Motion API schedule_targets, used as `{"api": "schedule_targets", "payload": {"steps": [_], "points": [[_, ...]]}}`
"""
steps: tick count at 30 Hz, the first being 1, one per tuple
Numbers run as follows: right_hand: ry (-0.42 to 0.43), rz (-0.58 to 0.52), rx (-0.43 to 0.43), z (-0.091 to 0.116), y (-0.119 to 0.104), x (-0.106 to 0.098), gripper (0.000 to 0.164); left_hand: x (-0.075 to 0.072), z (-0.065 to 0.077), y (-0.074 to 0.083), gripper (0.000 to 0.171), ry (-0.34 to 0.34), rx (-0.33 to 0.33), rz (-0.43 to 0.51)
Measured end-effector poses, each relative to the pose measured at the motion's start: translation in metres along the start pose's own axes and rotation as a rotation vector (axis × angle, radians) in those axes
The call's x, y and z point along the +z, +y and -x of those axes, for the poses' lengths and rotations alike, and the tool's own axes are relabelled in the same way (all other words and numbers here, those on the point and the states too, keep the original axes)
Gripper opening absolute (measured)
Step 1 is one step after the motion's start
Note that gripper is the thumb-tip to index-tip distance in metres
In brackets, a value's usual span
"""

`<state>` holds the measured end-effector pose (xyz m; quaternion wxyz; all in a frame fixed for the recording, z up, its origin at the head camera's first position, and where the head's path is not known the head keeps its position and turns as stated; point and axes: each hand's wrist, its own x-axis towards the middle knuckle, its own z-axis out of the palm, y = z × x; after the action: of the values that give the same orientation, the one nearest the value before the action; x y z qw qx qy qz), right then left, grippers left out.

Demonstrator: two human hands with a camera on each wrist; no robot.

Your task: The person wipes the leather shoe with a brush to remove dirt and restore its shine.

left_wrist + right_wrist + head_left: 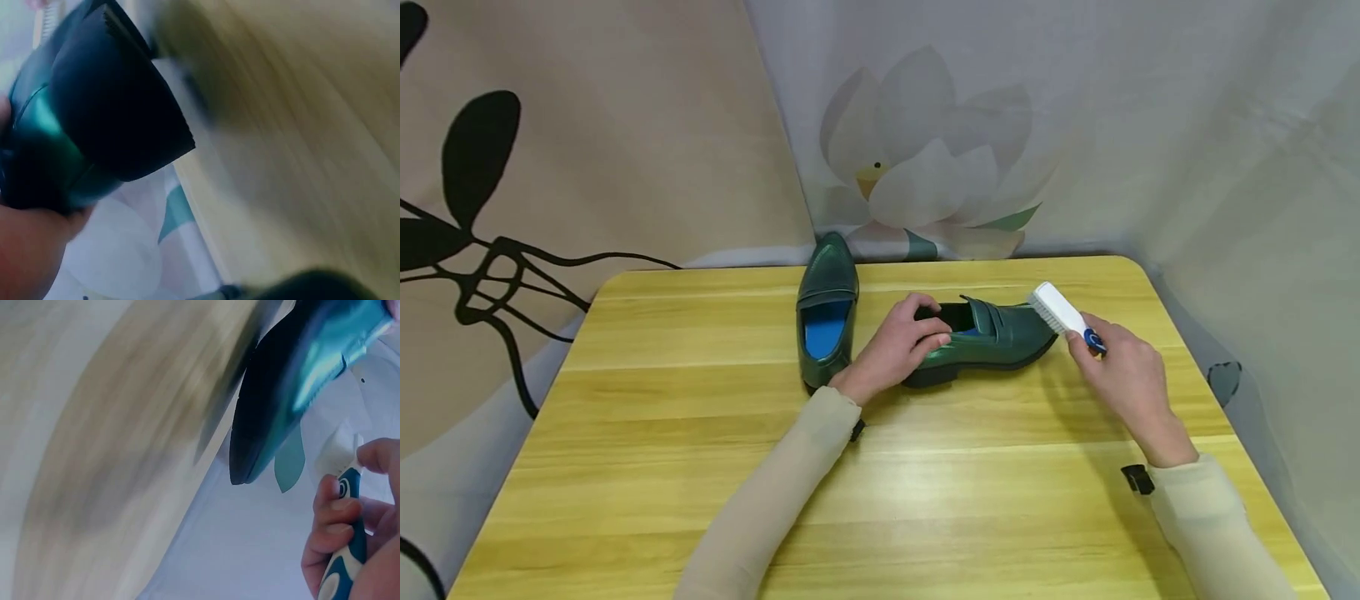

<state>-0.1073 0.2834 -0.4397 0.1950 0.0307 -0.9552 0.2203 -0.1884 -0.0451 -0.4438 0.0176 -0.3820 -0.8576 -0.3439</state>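
Observation:
A dark green leather loafer (1018, 337) points to the right, its black sole and heel (119, 100) facing the left wrist camera. My left hand (895, 346) grips it by the heel end, fingers over the rim of the opening. My right hand (1123, 371) holds a white-and-blue brush (1056, 308) by its handle (344, 556). The bristles are at the loafer's toe; whether they touch it I cannot tell. Left of my left hand is the matching loafer (827, 287), toe to the back, with a blue insole (826, 329).
Both loafers are over a light wooden table (880, 517). Pale fabric (1075, 125) printed with a large flower hangs behind the table's back edge. The matching loafer's toe reaches that edge. Black straps or clips (1138, 479) show at my wrists.

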Motion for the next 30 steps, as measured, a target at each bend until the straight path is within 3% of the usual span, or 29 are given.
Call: {"api": "schedule_targets", "payload": {"steps": [4,14,16,21,23,26,30], "points": [[0.011,-0.01,0.02,0.002,0.003,-0.001,0.04,0.0,0.003,-0.003,0.021,-0.043,0.033,-0.054],[-0.054,-0.052,0.04,0.011,0.0,0.0,0.044,-0.002,0.008,0.005,0.02,-0.129,-0.018,-0.125],[-0.07,-0.059,0.031,0.014,-0.002,0.002,0.044,-0.003,0.007,0.01,0.029,-0.159,-0.053,-0.156],[-0.136,-0.063,-0.009,0.023,-0.007,0.011,0.045,-0.005,0.001,0.021,0.083,-0.202,-0.183,-0.29],[-0.164,-0.064,-0.018,0.025,-0.007,0.014,0.045,-0.005,-0.003,0.024,0.096,-0.207,-0.214,-0.361],[-0.192,-0.045,-0.003,0.026,-0.001,0.012,0.044,-0.004,-0.006,0.026,0.102,-0.211,-0.239,-0.441],[-0.18,0.008,0.058,0.023,0.016,0.004,0.044,-0.001,-0.008,0.025,0.099,-0.204,-0.268,-0.461]]}}
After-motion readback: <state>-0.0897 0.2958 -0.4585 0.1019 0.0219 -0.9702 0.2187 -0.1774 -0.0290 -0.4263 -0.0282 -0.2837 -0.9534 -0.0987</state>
